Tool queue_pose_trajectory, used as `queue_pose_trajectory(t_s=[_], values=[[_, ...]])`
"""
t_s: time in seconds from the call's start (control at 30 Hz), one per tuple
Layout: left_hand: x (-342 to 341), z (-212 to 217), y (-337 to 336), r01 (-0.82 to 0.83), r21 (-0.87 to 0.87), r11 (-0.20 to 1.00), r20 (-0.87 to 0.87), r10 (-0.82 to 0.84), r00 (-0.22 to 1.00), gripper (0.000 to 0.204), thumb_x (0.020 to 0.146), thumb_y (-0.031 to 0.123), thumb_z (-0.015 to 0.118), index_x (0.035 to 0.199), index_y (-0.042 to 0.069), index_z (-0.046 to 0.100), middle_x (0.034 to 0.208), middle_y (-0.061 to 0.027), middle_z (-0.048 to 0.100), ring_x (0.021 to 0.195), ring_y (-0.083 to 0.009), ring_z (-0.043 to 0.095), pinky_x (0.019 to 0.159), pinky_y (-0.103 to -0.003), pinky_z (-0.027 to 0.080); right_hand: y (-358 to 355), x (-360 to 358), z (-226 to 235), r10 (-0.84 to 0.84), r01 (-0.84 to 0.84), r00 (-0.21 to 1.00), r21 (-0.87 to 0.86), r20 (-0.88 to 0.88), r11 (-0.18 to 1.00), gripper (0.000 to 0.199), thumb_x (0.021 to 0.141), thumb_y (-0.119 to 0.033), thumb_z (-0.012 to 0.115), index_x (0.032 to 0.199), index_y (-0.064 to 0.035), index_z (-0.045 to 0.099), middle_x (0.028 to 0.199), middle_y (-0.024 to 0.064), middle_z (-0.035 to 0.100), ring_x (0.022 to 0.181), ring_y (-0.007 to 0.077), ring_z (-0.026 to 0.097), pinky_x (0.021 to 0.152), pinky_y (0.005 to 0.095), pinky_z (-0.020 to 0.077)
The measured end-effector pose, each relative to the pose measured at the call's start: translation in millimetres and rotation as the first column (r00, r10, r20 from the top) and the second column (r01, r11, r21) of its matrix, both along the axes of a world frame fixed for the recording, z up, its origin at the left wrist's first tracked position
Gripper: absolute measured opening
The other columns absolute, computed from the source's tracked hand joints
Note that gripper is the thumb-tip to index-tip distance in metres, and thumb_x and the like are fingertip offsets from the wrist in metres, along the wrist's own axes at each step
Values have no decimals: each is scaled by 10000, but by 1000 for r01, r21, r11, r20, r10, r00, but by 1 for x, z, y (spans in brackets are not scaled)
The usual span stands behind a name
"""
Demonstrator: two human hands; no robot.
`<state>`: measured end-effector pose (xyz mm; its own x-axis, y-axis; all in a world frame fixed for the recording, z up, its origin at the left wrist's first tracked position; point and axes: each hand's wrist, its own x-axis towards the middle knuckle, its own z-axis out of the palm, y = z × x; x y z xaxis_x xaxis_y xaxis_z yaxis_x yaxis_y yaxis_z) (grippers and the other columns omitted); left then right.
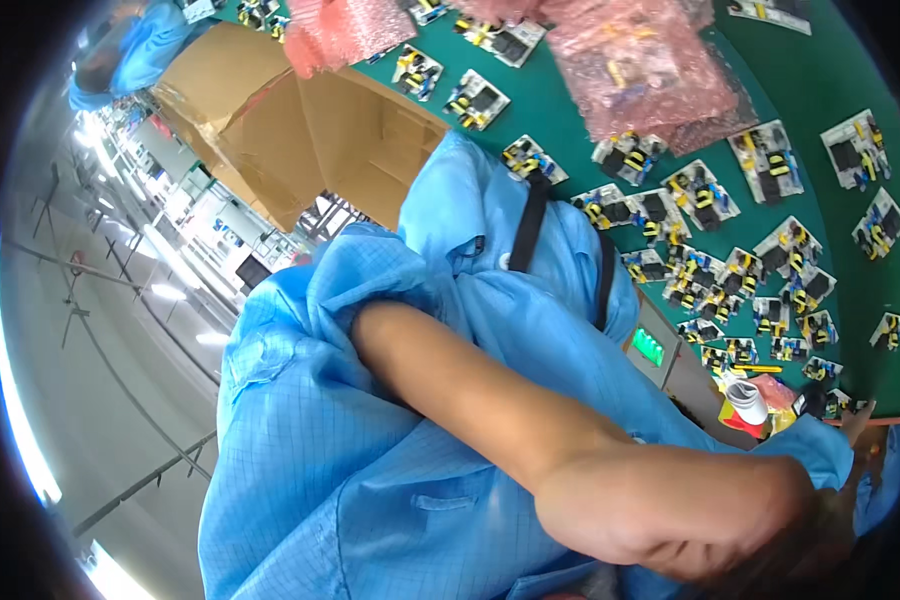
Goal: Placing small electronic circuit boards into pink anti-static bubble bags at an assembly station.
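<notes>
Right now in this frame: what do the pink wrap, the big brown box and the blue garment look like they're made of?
Pink wrap: looks like bubble plastic, translucent and dimpled, with parts showing through.
Brown box: corrugated cardboard by its look, matte tan, flaps folded open.
Blue garment: thin woven fabric with a fine grid pattern and a slight sheen; the fibre cannot be told.

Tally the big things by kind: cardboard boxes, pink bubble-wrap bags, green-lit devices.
Cardboard box: 1
Pink bubble-wrap bags: 2, the other at
Green-lit device: 1
Total: 4
</notes>
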<state>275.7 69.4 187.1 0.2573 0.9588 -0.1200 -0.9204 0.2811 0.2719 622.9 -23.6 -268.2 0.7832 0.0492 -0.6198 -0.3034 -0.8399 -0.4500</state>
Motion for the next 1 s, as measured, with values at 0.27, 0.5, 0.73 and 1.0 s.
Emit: queue_pose_trajectory(t_s=[0.27, 0.5, 0.73, 1.0], values=[[10, -40, 17, -157, 239, 958, 183, 115, 976, 177, 958, 94, 410, 876, -38, 494, 895, -176, 502, 820, -314, 489, 761, -380, 437, 38, 115, 42, 51, -56, 993, 46, 104, 997, 566, 705, -290, 784, 1132, 8, 563, 1067, 142, 640, 933, 251, 638, 721, 373, 527], [34, -33, 4, -133, 204, 970, 53, 125, 991, 141, 948, 85, 439, 936, -48, 483, 900, -179, 512, 823, -320, 500, 766, -397, 444, 4, 112, 32, 69, -69, 997, -4, 22, 998, 563, 712, -306, 784, 1127, 13, 576, 1065, 134, 647, 932, 244, 640, 717, 371, 526], [57, -25, 1, -114, 187, 976, -66, 128, 990, 156, 944, 98, 466, 990, -51, 450, 905, -194, 546, 840, -341, 528, 780, -427, 457, 15, 130, 32, 99, -99, 995, 10, -10, 995, 562, 720, -322, 784, 1122, 19, 590, 1064, 126, 653, 931, 236, 642, 712, 368, 525], [12, -27, 15, -116, 120, 986, -169, 136, 976, 218, 939, 112, 496, 1052, -53, 413, 911, -210, 584, 860, -366, 559, 797, -463, 471, 17, 161, 57, 146, -147, 989, -20, -13, 989, 562, 728, -340, 784, 1116, 25, 605, 1062, 117, 660, 929, 227, 644, 706, 365, 524]])
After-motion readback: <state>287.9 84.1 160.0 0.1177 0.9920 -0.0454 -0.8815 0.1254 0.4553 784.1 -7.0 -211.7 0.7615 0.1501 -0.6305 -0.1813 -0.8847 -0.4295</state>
